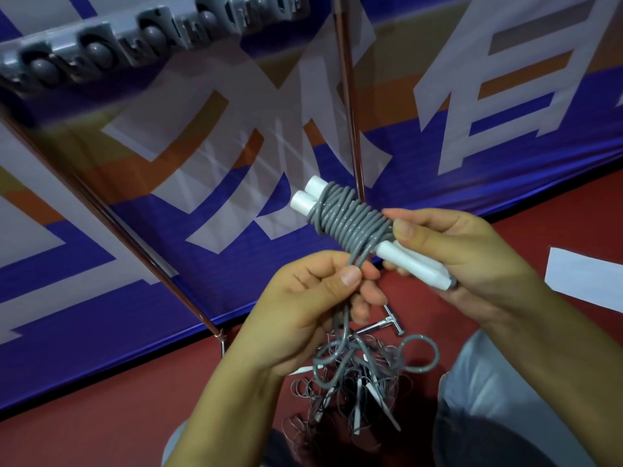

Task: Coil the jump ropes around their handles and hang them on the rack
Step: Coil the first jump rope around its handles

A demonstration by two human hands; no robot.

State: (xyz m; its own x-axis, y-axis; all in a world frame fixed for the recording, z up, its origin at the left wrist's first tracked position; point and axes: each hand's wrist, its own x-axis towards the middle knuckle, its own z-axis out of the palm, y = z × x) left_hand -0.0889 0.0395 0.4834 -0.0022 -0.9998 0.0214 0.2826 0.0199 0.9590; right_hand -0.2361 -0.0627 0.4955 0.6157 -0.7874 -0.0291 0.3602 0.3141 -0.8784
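A: Rack [101, 52] cut off at top edge, blurred; grey plastic with rounded knobs. Pile [347, 399] on red floor [135, 416] partly hidden behind wrists, thin tangled loops, hard to count.

B: Material of held rope [350, 220]?

A: Smooth grey cord, tight coils round two white cylindrical handles [409, 262]. Loose tail hanging down into pile.

B: Fingers?

A: Right hand [465, 254] curled round handle ends, thumb pressing on last coil. Left hand [313, 298] pinching doubled tail between thumb and forefinger, just below coils.

B: Background?

A: Blue-white banner [438, 146], metal poles [347, 96].
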